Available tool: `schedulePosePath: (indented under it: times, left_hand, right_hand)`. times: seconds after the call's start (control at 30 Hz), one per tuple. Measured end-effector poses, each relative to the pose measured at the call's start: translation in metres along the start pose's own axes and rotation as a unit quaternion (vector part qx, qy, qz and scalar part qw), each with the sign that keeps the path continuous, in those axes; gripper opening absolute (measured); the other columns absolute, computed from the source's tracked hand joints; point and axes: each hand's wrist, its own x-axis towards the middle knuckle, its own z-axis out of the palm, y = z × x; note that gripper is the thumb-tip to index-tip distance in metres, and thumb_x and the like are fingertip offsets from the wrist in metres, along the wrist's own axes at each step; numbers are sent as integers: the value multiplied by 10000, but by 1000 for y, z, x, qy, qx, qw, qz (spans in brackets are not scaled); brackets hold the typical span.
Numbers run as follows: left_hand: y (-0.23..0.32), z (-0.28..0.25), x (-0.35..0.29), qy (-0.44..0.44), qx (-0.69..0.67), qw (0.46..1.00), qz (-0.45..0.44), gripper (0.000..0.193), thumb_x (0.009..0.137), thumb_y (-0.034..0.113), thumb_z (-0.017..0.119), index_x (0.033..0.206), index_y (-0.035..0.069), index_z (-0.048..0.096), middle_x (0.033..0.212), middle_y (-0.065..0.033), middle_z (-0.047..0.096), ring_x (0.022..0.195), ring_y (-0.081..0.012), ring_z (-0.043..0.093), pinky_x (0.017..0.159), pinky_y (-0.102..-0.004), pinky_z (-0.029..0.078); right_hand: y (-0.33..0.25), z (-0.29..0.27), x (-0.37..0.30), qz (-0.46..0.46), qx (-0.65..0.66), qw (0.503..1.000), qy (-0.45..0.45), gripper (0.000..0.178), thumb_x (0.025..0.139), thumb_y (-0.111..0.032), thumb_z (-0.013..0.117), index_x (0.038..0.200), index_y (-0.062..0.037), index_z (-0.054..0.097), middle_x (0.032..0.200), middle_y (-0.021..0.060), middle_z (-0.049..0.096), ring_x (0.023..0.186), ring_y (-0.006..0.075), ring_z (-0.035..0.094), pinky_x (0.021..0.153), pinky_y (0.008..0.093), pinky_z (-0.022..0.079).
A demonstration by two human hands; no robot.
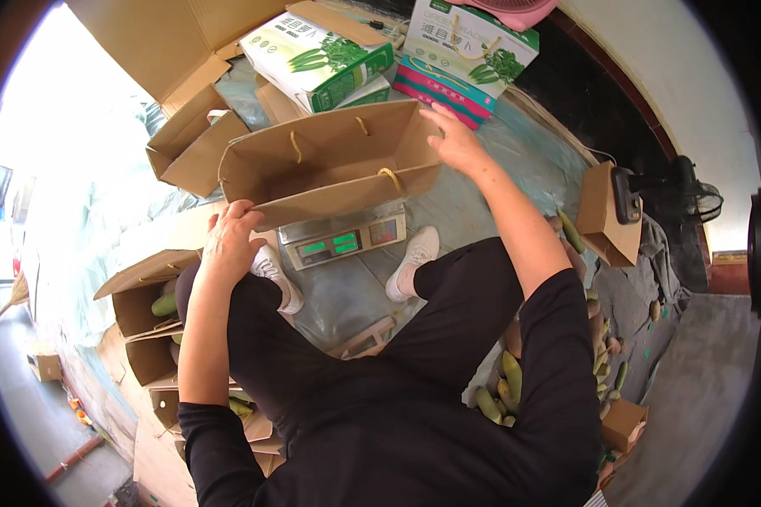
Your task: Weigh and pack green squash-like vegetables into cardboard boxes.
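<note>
An open brown cardboard gift box [313,201] with yellow cord handles [389,178] sits on a digital scale [347,242] with green-lit displays. Its inside looks bare. At the box's near left corner, my left hand [232,241] has its fingers bent against the edge, thumb apart. My right hand [458,145] is at the far right end, fingers stretched out and spread along the rim. Whether either hand bears any of the box's weight cannot be seen.
Printed white-and-green boxes [313,55] and a pink-and-blue box [440,89] lie beyond. Opened boxes holding green radishes [164,305] stand at my left. More radishes [512,376] lie at my right, near a black fan [693,198] and a small carton [604,215]. Plastic sheeting covers the floor.
</note>
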Motion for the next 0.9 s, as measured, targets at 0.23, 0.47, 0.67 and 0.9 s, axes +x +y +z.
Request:
schedulePosePath:
  times: [0.23,0.47,0.67,0.9]
  left_hand:
    - [6,6,16,19,4,999,45,373,676,47,710,1034,13,613,1181,-138,543,1108,-340,504,941,-397,407]
    - [-2,14,21,0,-6,997,80,351,700,-12,653,1045,-3,591,1170,-152,536,1096,-349,495,943,-391,392]
    - [-29,24,24,-18,2,996,89,317,760,2,633,1071,9,573,1207,-159,506,1124,-338,482,957,-395,385]
    - [-30,32,34,-30,26,992,117,284,761,-6,633,1041,6,592,1169,-152,518,1082,-329,507,935,-401,403]
  right_hand:
    - [33,-61,-50,75,58,995,-11,378,808,-107,583,1185,-78,579,1113,150,626,992,276,605,852,357,476]
    - [122,-60,-195,243,58,966,70,343,813,-116,558,1153,-88,601,1029,142,660,949,287,630,807,391,488]
    - [151,45,-383,371,-77,923,-64,245,822,-155,485,989,-89,651,933,187,650,899,365,610,799,444,487]
    - [100,150,-574,437,-10,868,-236,314,764,-124,533,1054,-67,641,897,145,661,821,323,639,724,408,516]
